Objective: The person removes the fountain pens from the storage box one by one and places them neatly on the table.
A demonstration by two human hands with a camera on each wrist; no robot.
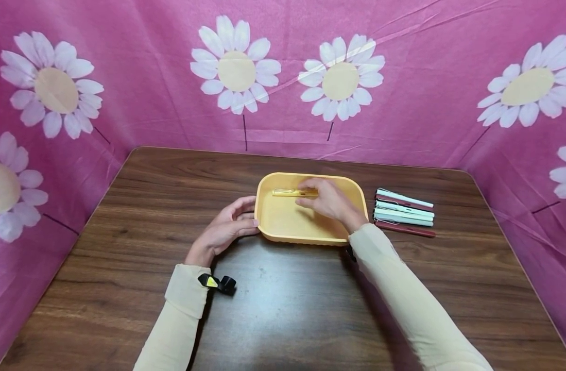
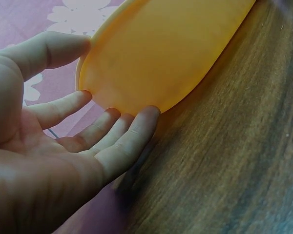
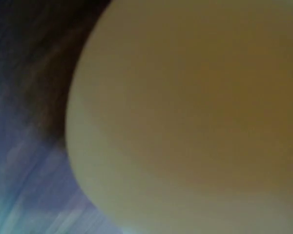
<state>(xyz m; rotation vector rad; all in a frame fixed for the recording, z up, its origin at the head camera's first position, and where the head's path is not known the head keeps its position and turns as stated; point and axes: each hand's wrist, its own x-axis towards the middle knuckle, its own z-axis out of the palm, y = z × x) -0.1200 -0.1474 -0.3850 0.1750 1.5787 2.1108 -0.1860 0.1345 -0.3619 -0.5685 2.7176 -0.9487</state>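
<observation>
A yellow tray [image 1: 283, 219] stands near the middle of the table, and a yellow pen [image 1: 285, 192] lies in it toward the back wall. Reaching over the tray's right side, my right hand [image 1: 326, 198] has its thumb and fingers spread on either side of the pen's right end. My left hand [image 1: 229, 226] touches the tray's left end with nearly straight fingers. In the left wrist view, its thumb and fingertips rest against the tray's outer side [image 2: 156, 53]. The right wrist view shows only the blurred tray wall [image 3: 185, 122], with the hand out of sight.
Right of the tray lies a row of several pens, pale green pens [image 1: 403, 212] and dark red ones [image 1: 414, 230]. The wooden table [image 1: 273, 309] ends at a pink cloth [image 1: 283, 134] with daisies, which hangs behind it and along both sides.
</observation>
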